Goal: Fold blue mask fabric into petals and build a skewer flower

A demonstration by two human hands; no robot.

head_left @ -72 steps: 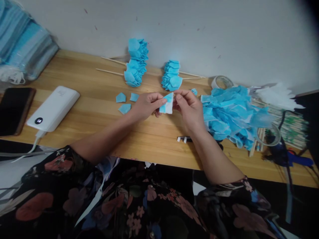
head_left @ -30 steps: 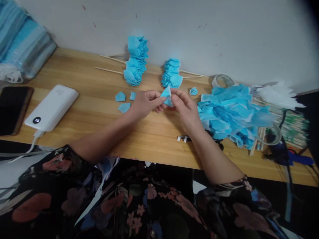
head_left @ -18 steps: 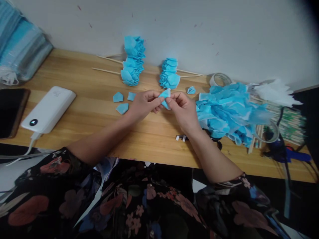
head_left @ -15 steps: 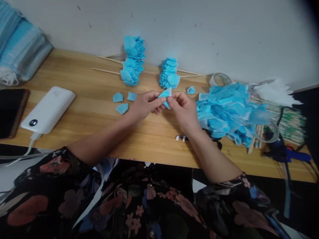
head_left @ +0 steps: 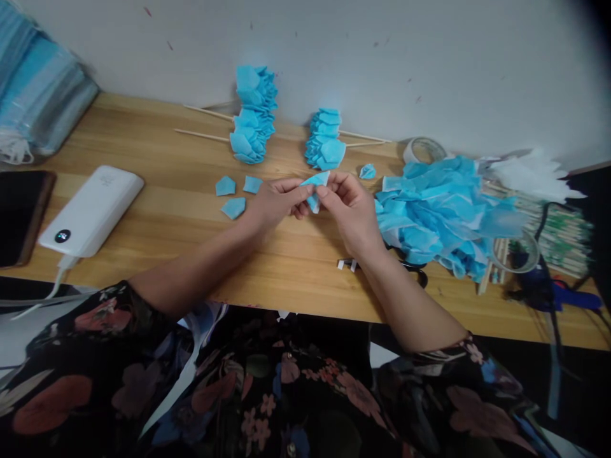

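Note:
Between both hands is a small blue fabric piece with a white edge, bent or folded and held above the table. My left hand pinches its left side between thumb and fingers. The right side is pinched by my right hand. Three blue cut pieces lie flat beside my left hand. Behind the hands, blue fabric flowers on sticks lie at the left, and more blue flowers lie nearer the middle. A small rolled blue bud rests beyond my right hand.
A heap of blue fabric pieces spreads at the right, beside tape rolls and a blue glue gun. Black-handled scissors lie partly under my right forearm. A white power bank and a phone are at the left.
The blue piece has tilted and shifted slightly left in my fingers, and more of its white edge shows. Both hands keep their pinch and have barely moved.

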